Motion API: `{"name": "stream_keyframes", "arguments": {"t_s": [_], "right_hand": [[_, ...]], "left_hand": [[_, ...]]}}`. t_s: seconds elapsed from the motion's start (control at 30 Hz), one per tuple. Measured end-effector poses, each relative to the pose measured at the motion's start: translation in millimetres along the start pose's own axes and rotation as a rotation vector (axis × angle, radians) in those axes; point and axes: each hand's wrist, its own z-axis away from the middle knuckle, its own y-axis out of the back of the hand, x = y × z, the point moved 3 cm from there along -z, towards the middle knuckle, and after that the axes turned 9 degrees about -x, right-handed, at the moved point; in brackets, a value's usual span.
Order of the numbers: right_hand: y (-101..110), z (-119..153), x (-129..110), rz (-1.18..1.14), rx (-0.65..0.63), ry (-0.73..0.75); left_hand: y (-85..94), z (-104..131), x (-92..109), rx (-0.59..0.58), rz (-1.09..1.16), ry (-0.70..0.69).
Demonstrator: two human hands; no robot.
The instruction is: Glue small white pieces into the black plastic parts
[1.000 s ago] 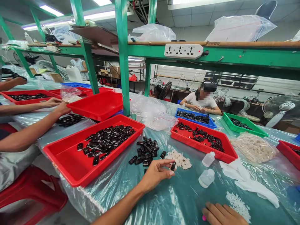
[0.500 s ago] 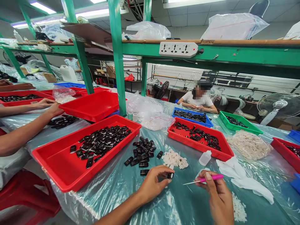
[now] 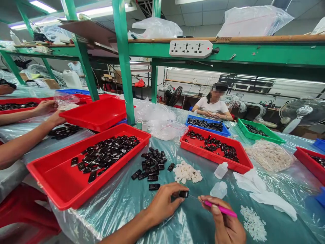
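My left hand (image 3: 164, 203) pinches a small black plastic casing (image 3: 183, 194) between thumb and fingers, its pale open end facing right. In my right hand (image 3: 224, 223) is a pink-handled awl (image 3: 223, 210), its thin metal shaft pointing left at that end. Whether the tip touches the casing is too fine to tell. Just beyond my left hand lie several loose black casings (image 3: 153, 164) and a heap of off-white pieces (image 3: 186, 173). A translucent plastic bottle (image 3: 218, 190) lies beyond my right hand, and small white bits (image 3: 254, 222) are spread to its right.
A large red tray (image 3: 50, 189) of black casings stands at left, another red tray (image 3: 215, 158) ahead. A second small bottle (image 3: 221, 170) and white cloths (image 3: 273, 203) lie at right. A green shelf post (image 3: 124, 67) rises ahead. Co-workers' arms (image 3: 33, 139) show at left; a person (image 3: 212, 105) sits opposite.
My right hand has moved left and down, bringing the awl's tip to the casing's end. The bottle behind that hand is now uncovered. My left hand has turned the casing slightly.
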Motion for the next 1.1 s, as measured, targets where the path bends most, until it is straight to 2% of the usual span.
{"name": "stream_keyframes", "arguments": {"t_s": [0.27,0.43,0.57,0.7,0.77,0.83,0.93,1.0,1.1], "right_hand": [[3.5,1.7,11.0,0.117,-0.111,0.062],[5.3,-1.0,8.7,0.186,-0.149,0.122],[4.6,-4.6,2.9,0.326,-0.244,0.218],[5.2,-3.8,3.4,0.404,-0.210,0.181],[3.5,-0.8,5.4,0.434,-0.241,0.199],[1.4,3.3,7.4,0.449,-0.272,0.273],[-1.6,9.4,9.1,0.518,-0.294,0.459],[-4.5,12.5,9.5,0.632,-0.320,0.571],[-9.7,15.6,8.6,0.814,-0.361,0.659]], "left_hand": [[-1.5,0.9,-1.9,-0.015,0.022,-0.015],[-2.5,1.1,-1.1,-0.023,-0.001,-0.050],[-2.0,2.1,-1.2,-0.017,-0.047,-0.062],[-1.1,3.6,-2.5,-0.011,-0.086,-0.040],[-1.5,4.5,-2.5,-0.025,-0.102,-0.034],[-2.1,5.4,-2.0,-0.037,-0.109,-0.033],[-2.8,6.1,-0.5,-0.050,-0.116,-0.032],[-2.8,6.2,0.9,-0.052,-0.128,-0.020],[-2.8,5.8,3.5,-0.049,-0.152,0.010]]}}
